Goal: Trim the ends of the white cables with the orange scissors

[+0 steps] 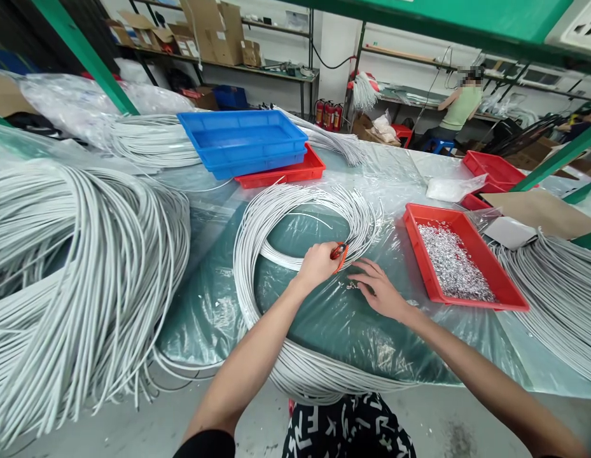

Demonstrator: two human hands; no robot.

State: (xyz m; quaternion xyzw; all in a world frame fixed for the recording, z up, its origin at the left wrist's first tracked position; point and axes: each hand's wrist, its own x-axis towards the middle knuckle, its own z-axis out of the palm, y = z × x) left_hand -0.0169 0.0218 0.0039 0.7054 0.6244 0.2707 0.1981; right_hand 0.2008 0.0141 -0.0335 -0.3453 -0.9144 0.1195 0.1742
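My left hand (319, 263) is wrapped round an orange-handled tool (340, 254), whose dark end points at the coiled white cables (252, 235). Just right of it, my right hand (378, 289) has its fingers apart and holds nothing, low over the plastic-covered table. Small metal pieces (351, 285) lie by its fingertips. The coil loops round in front of me, and its lower part hangs at the table's front edge. To the right, a red tray (431, 280) holds a heap of small shiny metal parts (452, 264).
Large white cable bundles (104, 254) fill the left side; another bundle (557, 299) lies at the right. Blue trays (247, 143) sit over a red tray (314, 166) at the back. Green posts (85, 54) rise at the sides. A person (460, 108) sits far behind.
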